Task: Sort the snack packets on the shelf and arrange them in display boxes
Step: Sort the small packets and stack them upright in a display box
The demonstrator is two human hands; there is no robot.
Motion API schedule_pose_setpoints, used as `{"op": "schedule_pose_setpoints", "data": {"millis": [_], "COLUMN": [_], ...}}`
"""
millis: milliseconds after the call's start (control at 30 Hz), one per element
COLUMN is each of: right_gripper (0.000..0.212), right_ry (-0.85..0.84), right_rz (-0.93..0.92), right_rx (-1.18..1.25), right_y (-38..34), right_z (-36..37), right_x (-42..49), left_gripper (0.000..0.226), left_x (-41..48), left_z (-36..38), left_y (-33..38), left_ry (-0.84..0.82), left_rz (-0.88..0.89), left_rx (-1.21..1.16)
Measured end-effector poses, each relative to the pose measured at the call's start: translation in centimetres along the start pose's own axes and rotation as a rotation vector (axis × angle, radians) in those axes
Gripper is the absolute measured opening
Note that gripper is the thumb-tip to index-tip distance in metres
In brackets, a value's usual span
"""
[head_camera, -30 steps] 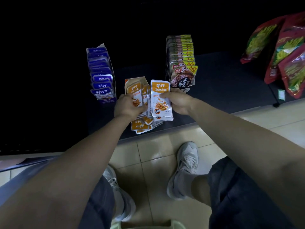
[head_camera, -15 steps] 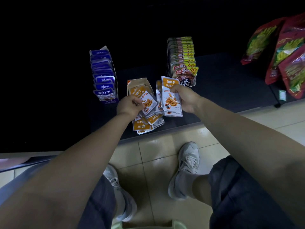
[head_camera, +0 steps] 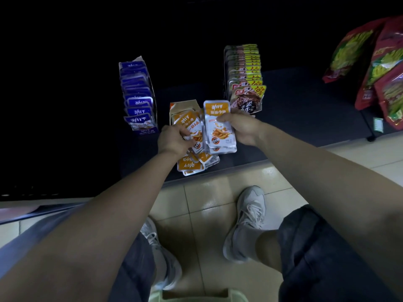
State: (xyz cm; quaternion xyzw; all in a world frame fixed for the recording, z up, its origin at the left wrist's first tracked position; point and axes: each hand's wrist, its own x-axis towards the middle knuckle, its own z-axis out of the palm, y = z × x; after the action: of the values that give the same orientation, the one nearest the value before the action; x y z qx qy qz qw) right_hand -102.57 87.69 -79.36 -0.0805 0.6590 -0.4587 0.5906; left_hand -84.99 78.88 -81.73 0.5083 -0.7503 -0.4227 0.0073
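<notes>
Left hand (head_camera: 174, 139) & right hand (head_camera: 243, 127) bare, forearms bare too all the way to frame edge. Dark blue-grey shorts (head_camera: 327, 262), loose fabric, on both legs; right leg bare below the hem. Pale grey lace-up sneakers (head_camera: 250, 212) w/ mesh-look uppers, criss-crossed laces & lighter soles, plus light socks (head_camera: 248, 239) showing above the collars.

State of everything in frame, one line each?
left hand: pinches a tilted orange packet
right hand: holds packet stack upright, printed face to camera
orange display box: open, behind the hands, fill hidden
loose orange packets: heaped flat at shelf edge
blue display box: open, filled with a row of upright packets
brown packet row: upright, lined front to back
red bags: overlapping at far right
</notes>
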Motion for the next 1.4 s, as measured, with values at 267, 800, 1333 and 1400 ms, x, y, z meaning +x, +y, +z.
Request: {"op": "schedule_pose_setpoints", "data": {"millis": [267, 800, 1333, 1400], "right_gripper": [0.03, 0.035, 0.016, 0.028], "right_ry": [0.056, 0.089, -0.087, -0.111], "right_rz": [-0.053, -0.064, -0.114, -0.093], "right_rx": [-0.179, -0.198, -0.106, -0.095], "right_y": [0.8, 1.1, -0.5, -0.6], "right_z": [1.8, 2.3, 4.2, 4.5], "right_x": [0.1, -0.9, -3.7, -3.9], "left_gripper": [0.023, 0.016, 0.032, 0.028], "left_x": [-0.3, -1.7, -3.8, -3.9], "left_z": [-0.6, -2.4, -2.3, -2.3], "left_y": [0.7, 1.9, 3.9, 3.8], "left_ry": [-0.047, -0.202, -0.389, -0.37], "left_rz": [-0.067, -0.21, -0.069, -0.074], "left_rx": [-0.21, -0.663, -0.68, -0.624]}}
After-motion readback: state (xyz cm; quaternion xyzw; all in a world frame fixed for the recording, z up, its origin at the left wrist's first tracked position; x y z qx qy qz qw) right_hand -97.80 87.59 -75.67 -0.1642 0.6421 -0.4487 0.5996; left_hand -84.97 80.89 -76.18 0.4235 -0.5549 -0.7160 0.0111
